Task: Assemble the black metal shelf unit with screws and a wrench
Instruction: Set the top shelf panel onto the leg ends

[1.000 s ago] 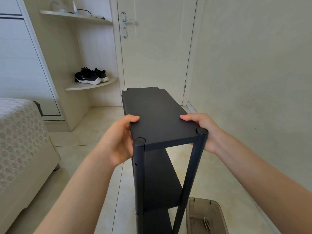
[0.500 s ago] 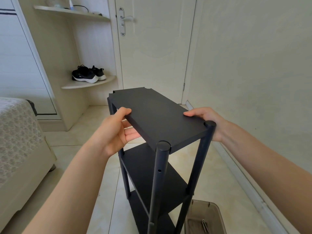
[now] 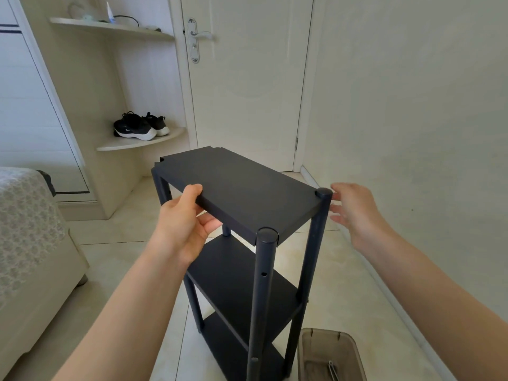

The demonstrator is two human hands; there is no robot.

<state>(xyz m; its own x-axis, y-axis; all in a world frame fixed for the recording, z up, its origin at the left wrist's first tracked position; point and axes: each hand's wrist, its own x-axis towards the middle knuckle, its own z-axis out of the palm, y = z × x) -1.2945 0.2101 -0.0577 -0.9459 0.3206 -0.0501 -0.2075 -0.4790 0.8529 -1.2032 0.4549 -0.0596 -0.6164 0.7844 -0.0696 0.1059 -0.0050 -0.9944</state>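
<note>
Both bare forearms reach away from the near edge, the left from the lower left, the right from the lower right. The left hand (image 3: 184, 224) grips the left edge of the black metal shelf unit (image 3: 242, 188) at its top panel, thumb on top, fingers curled beneath. The right hand (image 3: 354, 213) hangs to the right of it, fingers spread, straight and blurred, holding nothing.

The single view comes from a wide-angle camera worn on the head. It looks forward and down across the top of the shelf unit (image 3: 242, 193), which stands close in front and fills the lower middle of the frame. It faces the closed door (image 3: 247, 78) — the wall (image 3: 412, 105) at right, the bed (image 3: 27, 215) at the left edge, the floor (image 3: 123, 229) below.
</note>
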